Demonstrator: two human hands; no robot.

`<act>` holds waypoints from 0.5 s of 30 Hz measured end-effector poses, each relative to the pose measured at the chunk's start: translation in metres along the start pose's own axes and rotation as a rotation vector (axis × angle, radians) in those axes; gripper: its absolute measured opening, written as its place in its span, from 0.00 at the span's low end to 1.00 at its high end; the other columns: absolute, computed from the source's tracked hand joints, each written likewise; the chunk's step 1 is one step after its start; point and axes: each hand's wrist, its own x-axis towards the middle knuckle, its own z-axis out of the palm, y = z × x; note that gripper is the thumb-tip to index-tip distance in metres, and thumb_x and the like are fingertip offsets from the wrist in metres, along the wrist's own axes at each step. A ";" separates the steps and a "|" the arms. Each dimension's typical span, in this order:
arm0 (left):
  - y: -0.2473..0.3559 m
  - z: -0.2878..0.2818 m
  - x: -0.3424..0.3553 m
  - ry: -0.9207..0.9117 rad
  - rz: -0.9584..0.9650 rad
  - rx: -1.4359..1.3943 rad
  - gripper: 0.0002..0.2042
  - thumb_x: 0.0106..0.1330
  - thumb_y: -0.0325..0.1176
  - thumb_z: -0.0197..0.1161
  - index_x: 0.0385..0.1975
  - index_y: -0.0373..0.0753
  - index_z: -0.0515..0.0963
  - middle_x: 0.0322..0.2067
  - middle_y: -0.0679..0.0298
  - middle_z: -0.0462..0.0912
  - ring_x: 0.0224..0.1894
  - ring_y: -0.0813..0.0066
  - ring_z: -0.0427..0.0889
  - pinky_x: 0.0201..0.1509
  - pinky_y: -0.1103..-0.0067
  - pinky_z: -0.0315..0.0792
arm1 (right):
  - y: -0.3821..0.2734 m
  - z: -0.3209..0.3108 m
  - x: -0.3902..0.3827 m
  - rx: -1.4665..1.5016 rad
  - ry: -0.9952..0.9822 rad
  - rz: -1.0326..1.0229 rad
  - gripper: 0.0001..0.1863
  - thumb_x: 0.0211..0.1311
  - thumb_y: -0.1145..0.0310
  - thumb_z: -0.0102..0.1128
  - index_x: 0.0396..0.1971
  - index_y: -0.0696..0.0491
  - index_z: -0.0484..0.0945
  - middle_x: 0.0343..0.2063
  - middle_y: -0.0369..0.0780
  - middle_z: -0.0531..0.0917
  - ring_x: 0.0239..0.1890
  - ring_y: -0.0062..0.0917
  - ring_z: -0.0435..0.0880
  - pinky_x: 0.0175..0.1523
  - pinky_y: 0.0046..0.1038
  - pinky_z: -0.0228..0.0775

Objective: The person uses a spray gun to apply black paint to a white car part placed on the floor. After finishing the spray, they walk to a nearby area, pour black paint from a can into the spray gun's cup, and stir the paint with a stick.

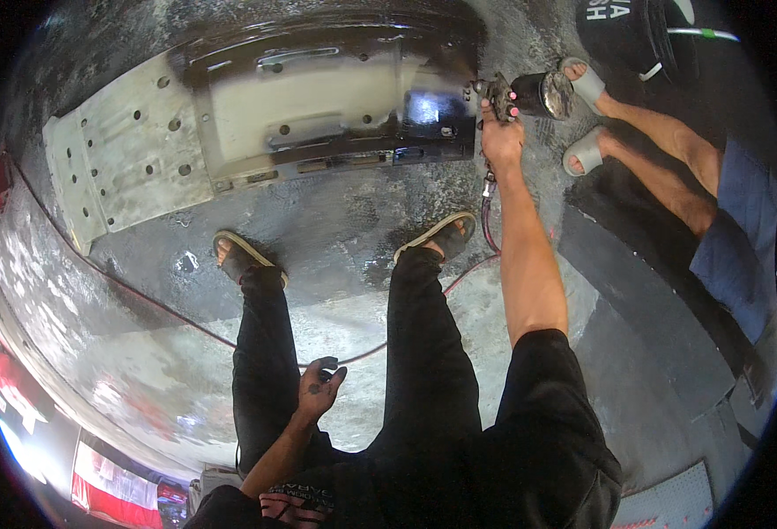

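Observation:
My right hand (503, 141) is wrapped round the handle of a spray gun (498, 95) at the right end of a long metal panel (300, 101). A dark round cup (542, 95) is attached to the gun. Glossy black coats the panel's right end and edges; its holed left part is pale bare metal. Below the gun's handle, a fitting joins a thin dark red hose (487, 220). My left hand (319, 392), smeared dark on its fingers, hangs near my left thigh with thumb and fingers loosely apart, nothing visible in it.
Another person's bare legs and grey sandals (587, 152) stand close on the right. The hose (177, 315) runs across the wet-looking floor behind my feet. A black container (635, 40) is at the upper right, and a dark curved panel (644, 309) lies to the right.

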 end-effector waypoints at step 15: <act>0.001 -0.056 -0.011 0.038 0.044 -0.092 0.18 0.62 0.36 0.72 0.48 0.33 0.79 0.40 0.56 0.85 0.36 0.71 0.83 0.40 0.74 0.78 | -0.111 0.072 -0.090 0.026 -0.066 -0.023 0.26 0.64 0.46 0.63 0.44 0.57 0.83 0.42 0.51 0.86 0.50 0.47 0.84 0.55 0.41 0.73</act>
